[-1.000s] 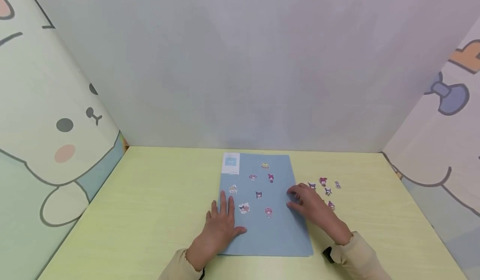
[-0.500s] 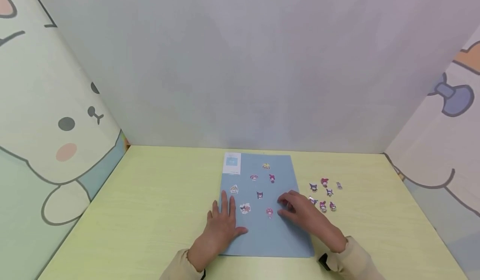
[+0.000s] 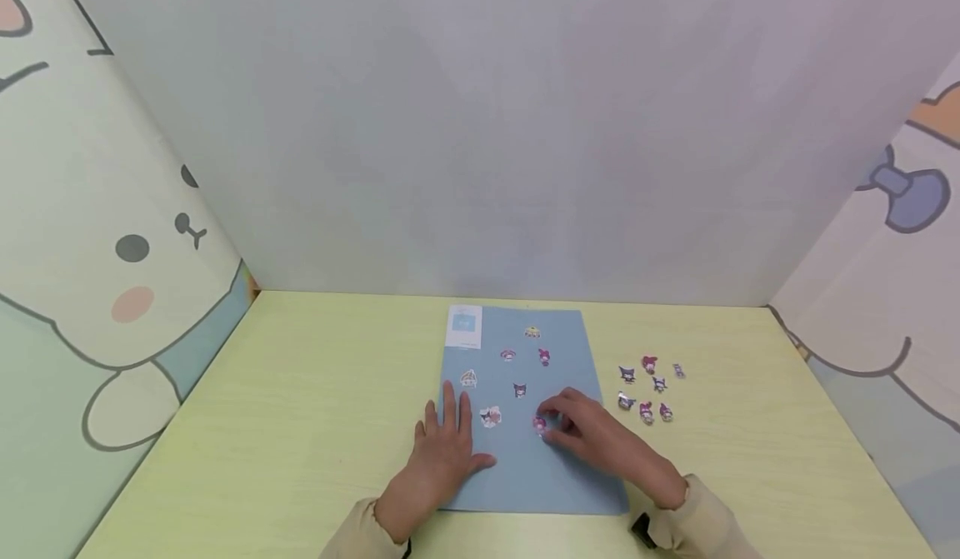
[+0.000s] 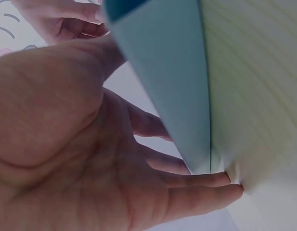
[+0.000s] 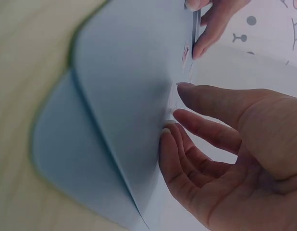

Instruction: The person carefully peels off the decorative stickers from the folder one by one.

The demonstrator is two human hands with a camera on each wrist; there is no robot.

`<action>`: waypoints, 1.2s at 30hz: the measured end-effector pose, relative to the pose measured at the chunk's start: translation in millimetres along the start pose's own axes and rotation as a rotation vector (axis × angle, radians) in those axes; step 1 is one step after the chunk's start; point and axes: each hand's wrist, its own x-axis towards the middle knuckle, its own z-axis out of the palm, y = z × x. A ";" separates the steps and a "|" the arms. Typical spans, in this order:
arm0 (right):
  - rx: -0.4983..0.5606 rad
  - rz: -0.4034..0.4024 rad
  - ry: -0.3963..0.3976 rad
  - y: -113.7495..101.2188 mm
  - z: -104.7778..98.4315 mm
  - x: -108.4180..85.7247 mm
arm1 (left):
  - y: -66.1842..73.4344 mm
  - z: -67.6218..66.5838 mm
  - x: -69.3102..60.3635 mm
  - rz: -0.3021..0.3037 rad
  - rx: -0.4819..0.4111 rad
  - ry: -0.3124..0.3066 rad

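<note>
A blue folder (image 3: 555, 476) lies on the table with several small cartoon stickers on it. My left hand (image 3: 438, 459) rests flat over its left edge with fingers spread; in the left wrist view the fingertips of this hand (image 4: 110, 139) reach past the folder edge to the tabletop. Bent over the folder, my right hand (image 3: 592, 434) has thumb and index fingertips beside a pink sticker (image 3: 539, 424). In the right wrist view a gap shows between the thumb and index finger of that hand (image 5: 230, 144), close to the folder surface (image 5: 124, 62); no grip on the sticker is visible.
Several loose stickers (image 3: 647, 412) lie on the yellow table (image 3: 337, 376) to the right of the folder. A white label (image 3: 464, 338) is at the folder's top left. A grey wall (image 3: 480, 167) stands behind, with cartoon-printed panels on both sides.
My right hand has moved left across the folder from its right edge to the pink sticker, uncovering loose stickers on the table. My left hand has stayed in place.
</note>
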 end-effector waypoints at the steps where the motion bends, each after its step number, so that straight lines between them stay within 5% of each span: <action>1: 0.009 0.000 -0.007 -0.5 0.1 -0.1 | 0.1 0.0 0.0 0.000 -0.001 0.000; 36: 0.052 0.004 -0.033 -2.1 -0.2 -0.6 | -1.4 4.9 2.1 0.003 0.011 0.003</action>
